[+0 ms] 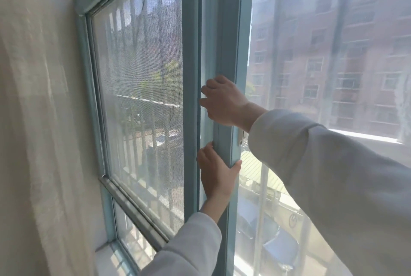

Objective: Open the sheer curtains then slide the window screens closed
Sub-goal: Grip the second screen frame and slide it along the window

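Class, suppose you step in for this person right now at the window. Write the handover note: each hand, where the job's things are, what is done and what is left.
Left hand: wrapped around the blue vertical frame, low down.
Right hand: gripping the same frame above it.
Sheer curtain: gathered at the far left, clear of this pane.
Mesh screen: covers the left pane, bordered by its stile just left of the hands.
Done: curtain on this side looks open; screen covers this pane.
Left: a narrow gap shows between the stile and the held frame, so the slide may not be finished. A sheer layer seems to hang over the right side; check it.
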{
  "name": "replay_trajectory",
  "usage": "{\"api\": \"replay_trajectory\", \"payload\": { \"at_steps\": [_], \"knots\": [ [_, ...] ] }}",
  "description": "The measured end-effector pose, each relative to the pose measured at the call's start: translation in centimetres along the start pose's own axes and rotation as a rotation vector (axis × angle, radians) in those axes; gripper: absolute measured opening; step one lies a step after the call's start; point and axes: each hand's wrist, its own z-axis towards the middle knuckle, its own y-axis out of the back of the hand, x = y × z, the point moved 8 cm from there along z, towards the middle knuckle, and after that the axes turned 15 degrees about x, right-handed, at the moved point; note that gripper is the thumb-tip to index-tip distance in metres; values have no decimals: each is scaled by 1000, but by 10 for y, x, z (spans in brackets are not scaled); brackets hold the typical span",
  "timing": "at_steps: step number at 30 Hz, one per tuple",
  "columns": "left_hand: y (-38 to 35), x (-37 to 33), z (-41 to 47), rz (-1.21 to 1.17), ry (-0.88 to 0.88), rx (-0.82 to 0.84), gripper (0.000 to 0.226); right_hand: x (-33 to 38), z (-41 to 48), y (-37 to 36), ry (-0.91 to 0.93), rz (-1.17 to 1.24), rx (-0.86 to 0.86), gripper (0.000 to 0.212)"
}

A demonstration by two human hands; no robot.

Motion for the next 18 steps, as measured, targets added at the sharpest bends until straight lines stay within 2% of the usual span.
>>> {"api": "replay_trajectory", "payload": {
  "at_steps": [9, 18],
  "knots": [
    [-4, -12, -9, 69, 20, 13, 70, -6, -13, 3, 3, 7, -52, 29],
    [-31, -58, -58, 58, -16, 60, 69, -34, -85, 1, 12, 26, -48, 31]
  ]
}}
